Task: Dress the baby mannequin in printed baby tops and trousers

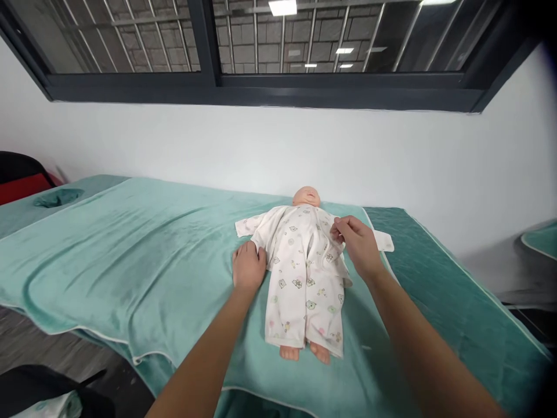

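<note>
The baby doll (307, 197) lies face up on the teal towel (143, 255), already in its printed romper (304, 278), front still gaping. The right hand (359, 244) pinches the romper's flap at the doll's chest; the left hand (248, 267) rests curled beside the doll's waist, holding nothing.

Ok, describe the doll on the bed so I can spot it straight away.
On the bed covered by a teal blanket under the dark-framed window, look near the far edge. The baby doll lies face up there, between the left hand and right hand; it alone wears a white printed romper, bare feet showing.
</note>
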A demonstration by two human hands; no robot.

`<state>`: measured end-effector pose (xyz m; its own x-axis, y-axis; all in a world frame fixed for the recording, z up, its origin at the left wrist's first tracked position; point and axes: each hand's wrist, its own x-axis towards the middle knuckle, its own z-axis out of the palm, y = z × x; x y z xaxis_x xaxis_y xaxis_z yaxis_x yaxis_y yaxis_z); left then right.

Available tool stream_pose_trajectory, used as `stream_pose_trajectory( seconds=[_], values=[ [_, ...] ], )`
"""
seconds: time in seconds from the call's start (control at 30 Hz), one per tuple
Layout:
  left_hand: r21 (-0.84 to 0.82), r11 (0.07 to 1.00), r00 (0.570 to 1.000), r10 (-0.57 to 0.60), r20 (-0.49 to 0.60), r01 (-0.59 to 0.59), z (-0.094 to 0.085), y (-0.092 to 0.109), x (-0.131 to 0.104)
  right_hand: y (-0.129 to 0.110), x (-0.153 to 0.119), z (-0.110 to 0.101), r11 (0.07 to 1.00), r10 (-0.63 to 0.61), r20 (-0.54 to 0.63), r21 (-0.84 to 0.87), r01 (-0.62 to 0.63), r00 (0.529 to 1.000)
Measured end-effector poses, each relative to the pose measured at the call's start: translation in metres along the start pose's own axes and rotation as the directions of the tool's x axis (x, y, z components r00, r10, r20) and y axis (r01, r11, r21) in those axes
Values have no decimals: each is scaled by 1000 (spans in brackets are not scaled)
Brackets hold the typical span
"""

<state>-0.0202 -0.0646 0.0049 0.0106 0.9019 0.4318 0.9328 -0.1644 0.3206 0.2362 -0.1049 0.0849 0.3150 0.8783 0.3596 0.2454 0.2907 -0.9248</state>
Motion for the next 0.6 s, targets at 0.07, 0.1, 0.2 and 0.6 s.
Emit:
stream_pose_trajectory(
  seconds=[0.07, 0.1, 0.2, 0.6],
  values=[
    [2, 1000, 1000, -4, 0, 4, 0, 0, 0, 8, 16, 8, 995, 36, -56, -92, -41, 998],
    [6, 1000, 1000, -6, 1, 6, 1, 0, 1, 12, 23, 12, 988, 36, -82, -145, -47, 996],
    [18, 1000, 1000, -9, 5, 9, 1, 0, 1, 19, 40, 27, 964, -16, -133, -263, -20, 991],
    [103, 995, 1000, -3, 22, 1, 3, 5, 2, 41, 27, 45, 791, -247, 140, -543, 282, 959]
  ],
)
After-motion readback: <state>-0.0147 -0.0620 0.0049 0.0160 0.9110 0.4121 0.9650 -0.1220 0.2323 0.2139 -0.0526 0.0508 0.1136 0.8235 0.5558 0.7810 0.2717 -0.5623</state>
